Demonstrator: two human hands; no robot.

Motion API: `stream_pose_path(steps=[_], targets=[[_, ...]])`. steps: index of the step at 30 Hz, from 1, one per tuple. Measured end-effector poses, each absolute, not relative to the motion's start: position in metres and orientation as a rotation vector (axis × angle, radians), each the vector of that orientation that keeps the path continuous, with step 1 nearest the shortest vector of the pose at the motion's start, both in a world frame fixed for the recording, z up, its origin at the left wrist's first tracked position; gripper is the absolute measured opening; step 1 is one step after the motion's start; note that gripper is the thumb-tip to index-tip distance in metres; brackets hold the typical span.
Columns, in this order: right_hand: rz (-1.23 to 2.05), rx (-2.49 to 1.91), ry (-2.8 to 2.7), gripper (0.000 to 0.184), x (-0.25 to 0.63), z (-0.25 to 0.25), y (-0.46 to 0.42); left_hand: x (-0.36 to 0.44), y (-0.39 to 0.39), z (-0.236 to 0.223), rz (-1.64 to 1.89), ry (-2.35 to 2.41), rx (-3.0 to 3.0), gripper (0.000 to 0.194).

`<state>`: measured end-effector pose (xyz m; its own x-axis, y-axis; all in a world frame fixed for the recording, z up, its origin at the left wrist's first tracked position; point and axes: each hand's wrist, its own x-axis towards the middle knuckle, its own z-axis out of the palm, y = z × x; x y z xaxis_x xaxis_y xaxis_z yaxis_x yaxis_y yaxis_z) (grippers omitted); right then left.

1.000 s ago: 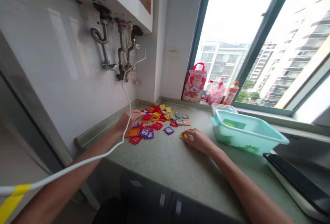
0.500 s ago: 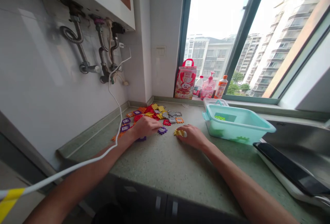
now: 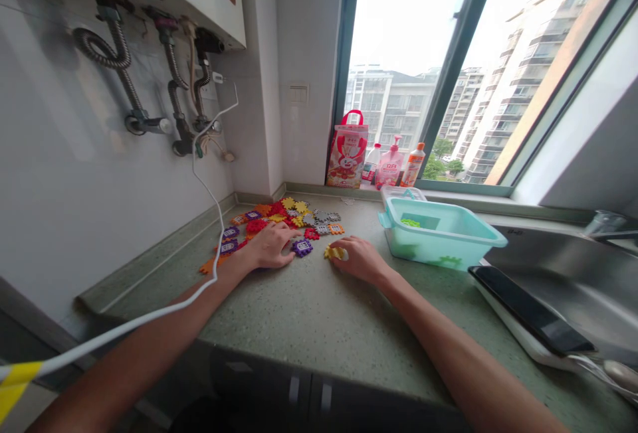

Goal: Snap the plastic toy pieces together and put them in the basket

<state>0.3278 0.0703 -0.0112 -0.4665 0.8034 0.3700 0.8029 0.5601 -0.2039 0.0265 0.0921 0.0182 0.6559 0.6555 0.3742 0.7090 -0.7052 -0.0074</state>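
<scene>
Toothed along the rim, plastic-looking and bright yellow: a small yellow piece [image 3: 329,253], near the middle of the counter [image 3: 299,313], well back from the front edge. Just to its left, flat on the speckled grey-green top, a squarish purple piece [image 3: 302,248] with notched sides and a pale grid at the centre. Toward the back left corner, a loose spread of flat, cog-edged pieces [image 3: 276,209] in red, orange, yellow, grey and purple, some overlapping.

Closed on the yellow piece, pinched between thumb and fingers: the right hand [image 3: 363,260]. Palm down over the near side of the spread, loosely open, thumb and forefinger parted beside the purple piece: the left hand [image 3: 272,246]; contact there impossible to tell.

Across the left forearm [image 3: 164,335] and before the spread's left end, a white cable [image 3: 202,292]. Right of both hands, a translucent turquoise tub [image 3: 443,242] with green pieces [image 3: 411,223] inside, a clear lid [image 3: 396,194] behind. By the steel sink [image 3: 553,260], a glossy black slab [image 3: 528,307]. Along the back edge, a pink bag [image 3: 347,162] and three bottles [image 3: 389,171].
</scene>
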Motion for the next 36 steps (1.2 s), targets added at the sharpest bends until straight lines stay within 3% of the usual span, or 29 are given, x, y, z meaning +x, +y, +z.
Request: stream_pose_path(steps=[6,12,15,19,22,26,31,36], targets=[[-0.006,-1.217,-2.227,0.025,0.322,-0.014,0.071,0.035,0.092,0.012,-0.456,-1.088,-2.762,0.031],[0.032,-1.121,-2.141,0.027,0.317,-0.015,0.071,0.052,0.082,0.004,-0.510,-1.019,-2.794,0.030],[0.062,-1.095,-2.134,0.025,0.308,-0.016,0.069,0.053,0.080,0.012,-0.577,-1.010,-2.808,0.039],[0.067,-1.113,-2.161,0.020,0.292,-0.019,0.064,0.007,0.092,0.037,-0.671,-1.322,-2.615,0.031],[0.070,-1.132,-2.225,0.015,0.285,-0.019,0.062,-0.060,0.109,0.046,-0.659,-1.756,-2.327,0.034],[0.079,-1.137,-2.270,0.015,0.286,-0.018,0.061,-0.132,0.132,0.034,-0.455,-2.107,-2.182,0.059],[0.113,-1.217,-2.291,0.026,0.286,-0.017,0.059,-0.147,0.148,0.016,-0.283,-2.230,-2.272,0.070],[0.119,-1.260,-2.305,0.023,0.285,-0.015,0.059,-0.143,0.145,0.020,-0.204,-2.258,-2.199,0.067]])
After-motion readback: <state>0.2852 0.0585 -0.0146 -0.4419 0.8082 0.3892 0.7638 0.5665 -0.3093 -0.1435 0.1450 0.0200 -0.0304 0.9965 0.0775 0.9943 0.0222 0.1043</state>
